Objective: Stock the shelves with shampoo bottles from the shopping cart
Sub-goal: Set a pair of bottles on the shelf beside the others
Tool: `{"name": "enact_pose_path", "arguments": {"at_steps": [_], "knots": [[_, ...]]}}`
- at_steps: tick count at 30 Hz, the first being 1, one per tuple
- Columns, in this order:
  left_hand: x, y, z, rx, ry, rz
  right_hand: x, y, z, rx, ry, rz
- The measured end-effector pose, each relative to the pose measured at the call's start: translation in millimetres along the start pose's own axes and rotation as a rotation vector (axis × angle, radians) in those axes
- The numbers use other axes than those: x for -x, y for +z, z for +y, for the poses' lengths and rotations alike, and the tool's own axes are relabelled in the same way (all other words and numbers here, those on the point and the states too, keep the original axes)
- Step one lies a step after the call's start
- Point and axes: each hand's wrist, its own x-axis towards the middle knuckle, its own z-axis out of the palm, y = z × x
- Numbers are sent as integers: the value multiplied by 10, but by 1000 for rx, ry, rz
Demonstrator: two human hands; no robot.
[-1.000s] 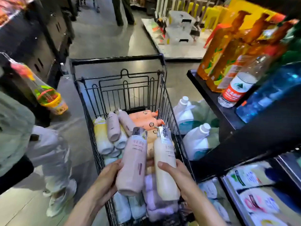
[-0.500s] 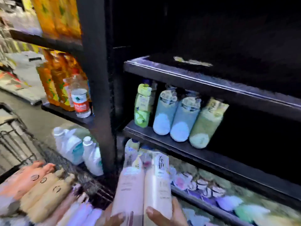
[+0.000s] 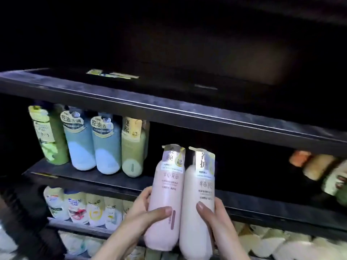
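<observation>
Since the earlier frames, both bottles have been carried from above the cart, which is out of view now, up to the front of the middle shelf (image 3: 105, 180). Pink bottle (image 3: 165, 199) and cream bottle (image 3: 199, 207) stand upright, side by side and touching, with their labelled tops level with the gap above the shelf board, just right of the stocked row. Left hand (image 3: 142, 212) grips the pink bottle, thumb across its front and fingers curled behind. Right hand (image 3: 216, 218) grips the cream bottle the same way, thumb on the front face.

On the middle shelf stand four bottles in a row: a green bottle (image 3: 50, 137), two blue bottles (image 3: 80, 145) touching each other, and an olive bottle (image 3: 132, 147). An upper shelf (image 3: 169, 107) runs above them, dark behind. Below, refill pouches (image 3: 78, 207) line the lower shelf. At the far right, blurred orange and tan bottles (image 3: 315, 166) sit tilted on the middle shelf.
</observation>
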Motion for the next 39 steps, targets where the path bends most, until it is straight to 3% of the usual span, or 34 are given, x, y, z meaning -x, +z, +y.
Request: {"name": "enact_pose_path", "arguments": {"at_steps": [5, 13, 21, 28, 39], "knots": [[-508, 127, 185, -10, 83, 51, -382, -104, -208, 91, -158, -2], [-1111, -53, 262, -343, 76, 218, -1029, 73, -135, 207, -259, 88], [-1288, -41, 228, -294, 212, 166, -1290, 145, 7, 162, -333, 125], [-1570, -20, 87, -302, 343, 313, -1509, 226, -48, 195, -315, 172], [-1896, 77, 148, -298, 273, 441, -1958, 310, -127, 322, -351, 210]]}}
